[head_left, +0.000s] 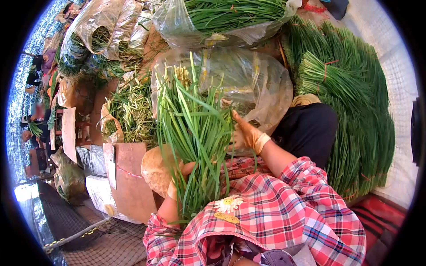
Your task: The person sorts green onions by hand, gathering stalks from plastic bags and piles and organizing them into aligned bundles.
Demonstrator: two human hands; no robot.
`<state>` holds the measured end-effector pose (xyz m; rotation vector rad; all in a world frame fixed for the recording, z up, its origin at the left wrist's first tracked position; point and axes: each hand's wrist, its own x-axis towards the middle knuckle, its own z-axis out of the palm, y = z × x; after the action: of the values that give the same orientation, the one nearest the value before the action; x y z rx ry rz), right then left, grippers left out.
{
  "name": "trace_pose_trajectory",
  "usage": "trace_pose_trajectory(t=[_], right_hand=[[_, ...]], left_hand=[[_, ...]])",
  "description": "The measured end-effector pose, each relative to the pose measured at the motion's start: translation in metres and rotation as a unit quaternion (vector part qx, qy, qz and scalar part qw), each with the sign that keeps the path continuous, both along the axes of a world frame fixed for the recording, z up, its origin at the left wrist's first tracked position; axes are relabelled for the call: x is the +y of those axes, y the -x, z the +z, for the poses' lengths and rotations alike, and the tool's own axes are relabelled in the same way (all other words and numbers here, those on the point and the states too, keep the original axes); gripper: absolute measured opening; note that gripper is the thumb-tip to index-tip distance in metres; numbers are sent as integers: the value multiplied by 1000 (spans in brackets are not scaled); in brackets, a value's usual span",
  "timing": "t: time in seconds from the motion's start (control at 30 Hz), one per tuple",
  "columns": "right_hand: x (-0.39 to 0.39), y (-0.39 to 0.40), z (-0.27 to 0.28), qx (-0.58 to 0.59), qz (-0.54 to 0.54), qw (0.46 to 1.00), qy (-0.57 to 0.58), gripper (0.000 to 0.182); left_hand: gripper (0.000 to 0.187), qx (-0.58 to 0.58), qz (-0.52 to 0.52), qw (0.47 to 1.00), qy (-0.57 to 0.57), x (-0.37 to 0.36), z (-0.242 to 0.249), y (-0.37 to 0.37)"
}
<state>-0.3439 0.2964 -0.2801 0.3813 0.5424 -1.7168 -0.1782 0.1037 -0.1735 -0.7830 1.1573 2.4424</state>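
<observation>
A large loose bunch of long green leafy stalks (pixel 193 119) stands upright before my chest, pale ends upward. My left hand (pixel 179 175), partly hidden behind the leaves, is wrapped round its lower left part. On the right side of the bunch, my right hand (pixel 244 133), in a thin tan glove, presses against the stalks with its fingers partly hidden behind them. Behind the bunch lies a clear plastic bag (pixel 266 84). Cut stalk pieces (pixel 135 108) are heaped to the left.
Tied green bunches (pixel 355 111) are piled along the right. An open plastic bag of greens (pixel 239 17) lies at the top, with more filled bags (pixel 102 31) at upper left. A brown board (pixel 133 181) stands at lower left. Other people are at the far left.
</observation>
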Motion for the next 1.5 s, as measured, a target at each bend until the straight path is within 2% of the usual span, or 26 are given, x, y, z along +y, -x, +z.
trace_pose_trajectory(t=[0.03,0.13,0.23,0.3,0.33,0.43,0.5,0.6,0.67,0.7,0.77,0.8,0.83,0.87,0.9,0.97,1.0,1.03,1.1,1.17,1.23,1.3,1.37,1.43,1.47,1.5], right_hand=[[-1,-4,-8,-74,28,984,157,70],[-31,-12,30,22,-46,973,223,79],[-51,-8,69,131,-10,955,267,78],[-65,-8,82,126,8,941,315,71],[-75,-10,82,170,8,936,307,64],[-84,-19,120,191,56,963,181,38],[-89,-24,119,168,37,973,154,34],[-83,-27,120,138,-13,973,183,31],[-80,-27,115,141,-16,974,174,30],[-79,-29,110,135,-21,977,164,29],[-86,-42,100,116,-55,984,127,29],[-88,-49,105,114,-79,981,134,28],[-89,-54,109,111,-102,978,141,29],[-89,-53,108,147,-98,977,119,31],[-89,-52,111,151,-97,976,121,31],[-84,-50,115,169,-106,974,112,28],[-81,-46,119,148,-83,979,116,30],[-75,-41,124,134,-62,979,140,35],[-73,-30,123,167,-130,973,90,45],[-71,-7,120,118,-205,965,117,51],[-62,23,113,155,-224,957,96,45],[-61,40,124,150,-279,947,-47,41],[-62,79,69,74,-325,942,52,38],[-56,92,88,170,-340,922,-74,38],[-47,110,81,183,-353,917,-40,39],[-37,131,74,194,-366,910,-4,39]], left_hand=[[53,3,-10,1000,20,-1,5,0],[53,17,-55,992,109,3,34,1],[53,17,-67,978,197,5,73,15],[52,10,-74,961,267,4,99,31],[40,-8,-179,842,508,-6,80,30],[30,-32,-253,622,740,-8,61,11],[35,-19,-32,863,504,-16,20,-12],[54,53,11,918,394,-11,55,-26],[65,154,122,979,61,-10,54,-31],[71,175,158,966,-107,-10,54,-33],[84,33,188,981,22,4,40,-23],[99,137,51,950,274,22,42,-26],[108,86,37,898,431,35,31,-21],[101,124,58,863,487,35,-2,-20],[101,127,61,861,488,34,-21,-14],[81,92,57,895,433,34,-41,-8],[61,96,-11,851,516,35,-20,-1],[61,95,-11,852,514,39,2,-1],[53,7,80,981,177,37,34,-8],[56,-15,64,985,158,19,38,-26],[60,58,14,951,303,6,56,-43],[64,81,-12,918,387,-6,76,-61],[64,35,-77,885,457,-30,73,-88],[60,4,-87,877,473,-43,76,-112],[60,-5,-82,878,471,-44,76,-120],[59,-9,-130,830,543,-47,77,-125]])
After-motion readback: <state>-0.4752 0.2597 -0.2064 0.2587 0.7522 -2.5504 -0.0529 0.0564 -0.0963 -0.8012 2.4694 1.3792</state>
